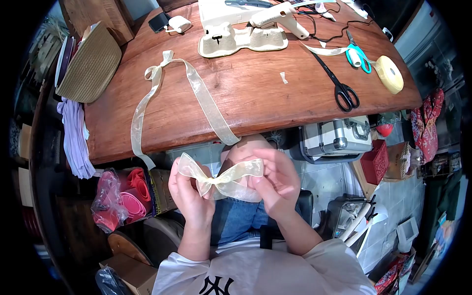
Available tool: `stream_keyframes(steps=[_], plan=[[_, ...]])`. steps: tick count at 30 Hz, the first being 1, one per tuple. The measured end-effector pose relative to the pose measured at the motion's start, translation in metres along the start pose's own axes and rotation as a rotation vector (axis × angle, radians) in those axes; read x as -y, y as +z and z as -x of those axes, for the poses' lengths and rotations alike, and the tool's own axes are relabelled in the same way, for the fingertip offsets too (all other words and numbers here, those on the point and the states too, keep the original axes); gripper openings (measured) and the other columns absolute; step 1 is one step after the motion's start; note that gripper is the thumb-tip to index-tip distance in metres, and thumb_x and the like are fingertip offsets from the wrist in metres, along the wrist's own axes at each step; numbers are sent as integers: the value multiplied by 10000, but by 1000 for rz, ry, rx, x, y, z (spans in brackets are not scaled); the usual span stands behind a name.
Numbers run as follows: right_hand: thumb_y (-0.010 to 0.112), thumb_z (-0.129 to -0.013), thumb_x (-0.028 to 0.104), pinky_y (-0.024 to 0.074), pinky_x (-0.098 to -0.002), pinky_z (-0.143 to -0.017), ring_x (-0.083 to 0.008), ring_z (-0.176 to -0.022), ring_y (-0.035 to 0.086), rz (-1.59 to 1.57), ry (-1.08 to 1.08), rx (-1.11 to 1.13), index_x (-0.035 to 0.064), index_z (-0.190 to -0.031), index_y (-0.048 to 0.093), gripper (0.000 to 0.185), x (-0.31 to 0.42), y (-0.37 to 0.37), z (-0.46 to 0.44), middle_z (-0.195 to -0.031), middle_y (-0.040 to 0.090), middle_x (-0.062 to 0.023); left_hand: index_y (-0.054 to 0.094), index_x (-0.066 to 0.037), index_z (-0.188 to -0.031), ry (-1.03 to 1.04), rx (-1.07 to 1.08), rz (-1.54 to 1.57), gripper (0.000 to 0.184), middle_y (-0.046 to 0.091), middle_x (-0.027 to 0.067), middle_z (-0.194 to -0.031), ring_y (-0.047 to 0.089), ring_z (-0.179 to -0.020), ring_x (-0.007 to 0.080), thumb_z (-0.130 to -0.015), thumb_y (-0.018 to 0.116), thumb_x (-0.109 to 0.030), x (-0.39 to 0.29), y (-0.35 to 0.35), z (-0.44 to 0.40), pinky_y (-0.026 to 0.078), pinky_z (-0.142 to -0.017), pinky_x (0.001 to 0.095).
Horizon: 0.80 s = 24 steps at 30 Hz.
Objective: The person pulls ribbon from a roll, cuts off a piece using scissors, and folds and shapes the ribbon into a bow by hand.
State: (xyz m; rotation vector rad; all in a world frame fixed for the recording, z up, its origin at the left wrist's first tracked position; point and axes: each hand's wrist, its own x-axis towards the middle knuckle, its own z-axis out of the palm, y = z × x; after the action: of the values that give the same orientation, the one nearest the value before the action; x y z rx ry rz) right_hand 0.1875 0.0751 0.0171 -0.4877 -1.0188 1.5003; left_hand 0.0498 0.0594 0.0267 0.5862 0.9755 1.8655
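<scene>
A sheer cream ribbon bow [215, 181] is held over the lap, between both hands. My left hand [189, 189] is closed on the bow's left side. My right hand [276, 183] pinches the right loop between thumb and fingers. On the wooden table [246, 93], a second ribbon [204, 98] with a small bow at its top lies in a long bend, one end hanging over the front edge. A small ribbon scrap [283, 77] lies right of the middle.
Black scissors [339, 84], teal scissors [363, 58] and a ribbon roll [389, 74] lie at the right. A glue gun [280, 18] rests on a pulp tray [243, 42] at the back. A woven basket [91, 64] stands left; a silver case [337, 137] is under the table.
</scene>
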Motion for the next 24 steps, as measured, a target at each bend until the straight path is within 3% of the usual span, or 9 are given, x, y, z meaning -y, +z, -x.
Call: stream_keyframes(steps=[8,11,13,16,20,24], plan=[[478,-846,-9,437,-210,-728,-112,-858,551,130,-93,-76,-44,-1168,423,328,-10,4,1,-990,561,-108,422,-48,-726,-30,29,28,186,439,34,-510,332,-349,62,-891,402,-132,1,2,3,257,-313,185],[511,-835,7,447,-202,-626,-105,-720,583,279,-205,-263,-30,-1111,492,279,-12,10,-3,-868,606,-91,431,-44,-732,-15,22,-8,156,464,35,-534,366,-378,60,-873,444,-111,3,2,6,281,-341,175],[552,-800,8,442,-215,-525,-128,-581,586,728,-285,-248,-13,-1022,564,224,-15,1,-3,-729,615,-90,414,-47,-735,38,-10,-96,174,422,23,-517,343,-377,58,-884,417,-138,7,4,7,257,-329,180],[581,-758,3,433,-230,-484,-159,-499,566,796,-432,-343,-2,-950,604,194,-18,-2,-6,-634,590,-98,397,-51,-742,108,-3,-193,183,381,9,-507,325,-384,56,-890,403,-158,10,-1,6,246,-330,183],[580,-739,-12,433,-236,-484,-166,-504,565,804,-430,-371,-4,-956,601,218,-18,-6,-6,-654,594,-105,399,-55,-746,28,51,-189,175,388,0,-529,341,-414,47,-884,440,-152,7,-4,10,276,-375,177],[572,-741,-10,408,-243,-455,-157,-471,540,997,-446,-280,2,-950,607,213,-11,-11,-10,-645,583,-111,414,-54,-758,93,42,-236,177,402,-15,-558,349,-434,35,-888,463,-164,10,-3,11,300,-410,166]])
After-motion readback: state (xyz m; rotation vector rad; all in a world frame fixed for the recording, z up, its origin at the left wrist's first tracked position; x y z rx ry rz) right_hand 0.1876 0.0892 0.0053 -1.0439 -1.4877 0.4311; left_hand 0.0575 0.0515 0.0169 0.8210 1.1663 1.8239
